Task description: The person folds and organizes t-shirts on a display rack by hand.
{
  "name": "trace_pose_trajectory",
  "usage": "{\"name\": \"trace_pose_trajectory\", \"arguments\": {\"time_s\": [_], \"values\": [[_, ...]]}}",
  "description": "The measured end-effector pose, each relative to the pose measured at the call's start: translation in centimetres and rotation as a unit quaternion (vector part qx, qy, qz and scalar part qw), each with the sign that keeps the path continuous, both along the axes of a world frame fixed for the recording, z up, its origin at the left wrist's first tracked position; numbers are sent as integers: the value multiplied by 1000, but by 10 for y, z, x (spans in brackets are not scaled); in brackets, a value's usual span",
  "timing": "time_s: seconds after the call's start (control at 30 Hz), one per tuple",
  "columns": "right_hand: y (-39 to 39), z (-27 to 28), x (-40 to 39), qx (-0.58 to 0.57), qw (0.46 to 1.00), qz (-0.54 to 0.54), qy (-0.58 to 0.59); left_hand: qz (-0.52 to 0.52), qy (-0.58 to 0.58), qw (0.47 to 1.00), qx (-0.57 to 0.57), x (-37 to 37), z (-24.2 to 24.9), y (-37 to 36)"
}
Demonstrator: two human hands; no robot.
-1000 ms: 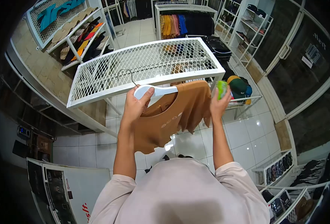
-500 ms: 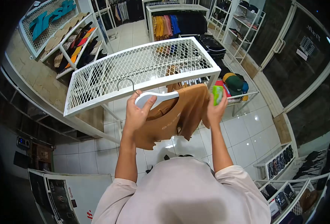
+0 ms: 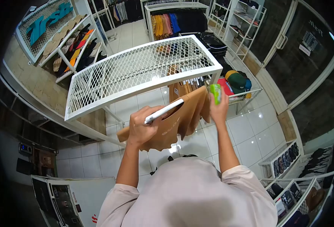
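A white clothes rack (image 3: 177, 6) at the back of a shop bears yellow garments (image 3: 158, 27), with pink, blue and dark ones alongside. Well left of this rack, teal lettering (image 3: 34, 33) tops a display of orange, red and dark goods (image 3: 76, 56). Right of it stands white shelving (image 3: 246, 18), then a glass door (image 3: 288, 62) with a white notice (image 3: 304, 50). Nearer than the rack, to its right, sits a green-and-yellow cap (image 3: 235, 81); lower still, what may be dark sandals (image 3: 286, 160).

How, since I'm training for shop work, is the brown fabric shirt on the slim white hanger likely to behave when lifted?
The brown fabric shirt probably hangs floppy: its lower edge falls in loose waves. It likely feels light, since the cloth looks thin. Along the slim white hanger, it may hold straighter.
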State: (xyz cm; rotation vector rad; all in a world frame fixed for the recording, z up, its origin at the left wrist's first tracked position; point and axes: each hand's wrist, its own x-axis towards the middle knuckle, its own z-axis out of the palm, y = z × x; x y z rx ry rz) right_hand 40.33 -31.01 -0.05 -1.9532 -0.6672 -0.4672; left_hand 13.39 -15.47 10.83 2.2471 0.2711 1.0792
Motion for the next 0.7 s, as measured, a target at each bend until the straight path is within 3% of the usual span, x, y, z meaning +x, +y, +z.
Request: {"name": "trace_pose_trajectory", "arguments": {"time_s": [0.13, 0.2, 0.23, 0.37, 0.43, 0.57, 0.7], "values": [[-18, 31, 2, 35, 998, -19, 49, 6, 24, 993, 111, -15, 5, 5], [-14, 63, -26, 114, 988, 97, -32, 13, 68, 985, 161, -17, 5, 2], [-11, 81, -45, 127, 980, 149, -13, 10, 71, 984, 160, -15, 2, 1], [2, 101, -77, 25, 949, 292, -112, 12, 72, 968, 238, -10, -5, -3], [8, 90, -66, 12, 951, 290, -102, 29, 55, 949, 309, -14, -11, 0], [2, 27, 20, -39, 997, 67, -6, 44, 52, 936, 345, -31, -20, 3], [-7, 76, -17, 4, 998, 61, -6, 61, 67, 923, 373, -39, -29, 4]]}}
